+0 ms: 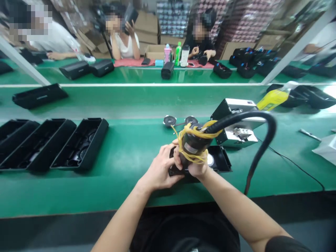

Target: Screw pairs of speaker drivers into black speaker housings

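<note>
Wrapped round an upright electric screwdriver (191, 144), my right hand (197, 169) is closed. Yellow cord is wound about the tool and a thick black cable arches from its top. Below it lies a black speaker housing (222, 159), its open side up, with a round white part inside. My left hand (162, 168) grips the housing's left end, thumb on the near side and fingers on the far side. The screwdriver's tip is hidden behind my hands. Just beyond the housing, two small round speaker drivers (169, 121) lie on the green bench, with wires attached.
Several open black housings (81, 145) stand at the left. A screw feeder box (237, 136) and a tilted bottle of yellow drink (273, 99) are at the right. Another black housing (39, 96) lies farther back. People sit across the bench among bottles and housings.
</note>
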A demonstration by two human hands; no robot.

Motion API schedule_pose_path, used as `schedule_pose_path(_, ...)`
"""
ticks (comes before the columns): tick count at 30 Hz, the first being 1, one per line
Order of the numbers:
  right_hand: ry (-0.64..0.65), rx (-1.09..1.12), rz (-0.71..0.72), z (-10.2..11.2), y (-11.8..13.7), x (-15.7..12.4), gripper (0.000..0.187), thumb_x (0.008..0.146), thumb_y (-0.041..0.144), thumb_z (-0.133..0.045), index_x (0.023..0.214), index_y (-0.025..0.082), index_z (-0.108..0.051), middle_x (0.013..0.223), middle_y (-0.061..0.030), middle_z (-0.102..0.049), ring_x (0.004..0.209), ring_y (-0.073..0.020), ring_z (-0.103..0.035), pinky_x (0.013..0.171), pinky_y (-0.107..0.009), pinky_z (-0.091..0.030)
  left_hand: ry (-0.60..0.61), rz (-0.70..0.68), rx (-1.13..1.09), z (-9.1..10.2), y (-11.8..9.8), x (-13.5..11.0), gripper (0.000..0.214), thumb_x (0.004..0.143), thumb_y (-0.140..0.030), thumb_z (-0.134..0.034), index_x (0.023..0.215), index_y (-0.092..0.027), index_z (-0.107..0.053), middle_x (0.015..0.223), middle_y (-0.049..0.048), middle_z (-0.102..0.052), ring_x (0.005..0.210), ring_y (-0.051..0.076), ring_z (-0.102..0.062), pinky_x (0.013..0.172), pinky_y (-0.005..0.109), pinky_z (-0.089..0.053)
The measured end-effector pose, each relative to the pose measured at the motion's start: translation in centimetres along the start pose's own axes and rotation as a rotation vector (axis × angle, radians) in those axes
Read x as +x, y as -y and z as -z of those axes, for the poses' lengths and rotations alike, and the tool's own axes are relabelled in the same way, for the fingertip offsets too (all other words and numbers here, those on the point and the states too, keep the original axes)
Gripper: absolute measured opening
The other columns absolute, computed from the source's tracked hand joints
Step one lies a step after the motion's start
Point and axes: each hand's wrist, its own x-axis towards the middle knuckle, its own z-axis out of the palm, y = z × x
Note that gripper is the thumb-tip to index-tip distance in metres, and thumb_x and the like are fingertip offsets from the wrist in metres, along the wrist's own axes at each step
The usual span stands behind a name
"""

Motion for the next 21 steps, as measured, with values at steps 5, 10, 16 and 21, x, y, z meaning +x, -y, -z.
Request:
schedule_pose_path(5,-0.068,0.134,0.242,0.4,3.1,1.5,0.068,0.096,0.085,-0.046,0.117,0.024,-0.068,0.059,0.0044,-0.054,0.035,-0.0132,-0.043,0.035,-0.026,-0.039,-0.012,0.026,0.002,0.1,0.3,0.6,0.051,0.074,-0.027,-0.091,0.122,-0.027,-0.073,0.155,0.0138,-0.050,0.146,0.038,-0.048,0.120,0.061,-0.050)
schedule_pose_path(10,-0.366,0.198,0.486,6.0,11.6,1.1,0.062,0.099,0.078,-0.051,0.126,0.026,-0.070,0.069,0.0057,-0.052,0.037,-0.0085,-0.034,0.032,-0.023,-0.035,-0.041,0.090,-0.017,0.3,0.2,0.0,0.049,0.078,-0.027,-0.086,0.124,-0.032,-0.073,0.156,0.0146,-0.050,0.144,0.041,-0.054,0.115,0.067,-0.052)
schedule_pose_path(16,-0.850,0.051,0.228,18.1,15.4,-3.7,0.063,0.074,0.076,-0.078,0.112,0.027,-0.067,0.091,0.0003,-0.057,0.056,-0.0104,-0.047,0.037,-0.020,-0.038,-0.273,0.309,-0.050,3.6,0.9,-2.3,0.022,0.095,-0.048,-0.065,0.115,-0.039,-0.070,0.163,0.0021,-0.045,0.153,0.039,-0.047,0.120,0.065,-0.049)
schedule_pose_path(21,-1.085,-0.068,0.019,24.5,9.7,-6.4,0.047,0.085,0.056,-0.082,0.107,0.020,-0.059,0.093,-0.0014,-0.062,0.063,-0.0119,-0.058,0.044,-0.021,-0.047,-0.576,0.565,0.125,7.8,4.1,2.0,0.035,0.091,-0.063,-0.067,0.104,-0.031,-0.065,0.158,0.0044,-0.055,0.151,0.040,-0.052,0.128,0.065,-0.039)
